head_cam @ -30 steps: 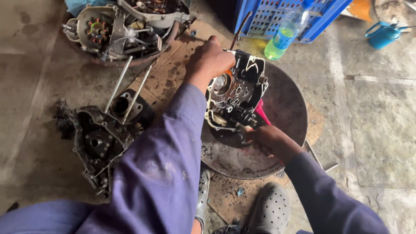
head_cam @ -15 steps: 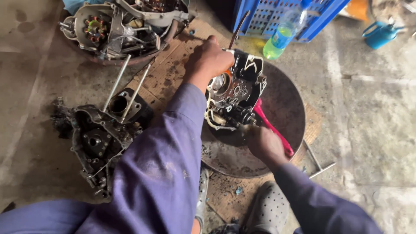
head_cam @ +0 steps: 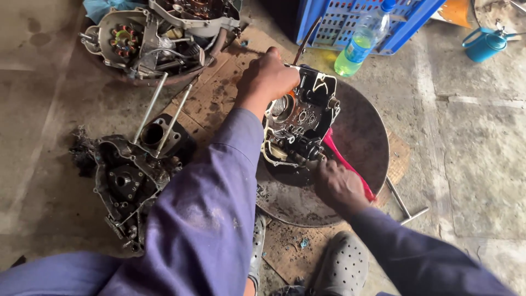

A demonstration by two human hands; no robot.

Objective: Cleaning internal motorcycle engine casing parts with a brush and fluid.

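Beyond the left hand's grip stand a blue slatted plastic crate [head_cam: 350,22] and a clear bottle [head_cam: 359,44] with a blue cap, holding yellow-green liquid; its label cannot be read. The left hand [head_cam: 268,77] is closed over the top edge of a greasy black engine case [head_cam: 298,129], which stands upright in a round, rusty metal pan [head_cam: 356,137]. The right hand [head_cam: 337,183] is closed around a red-handled tool [head_cam: 345,161], pressed against the case's lower side. Left of both grips lies 1 more dirty cast casing [head_cam: 126,183] on the concrete floor [head_cam: 476,164].
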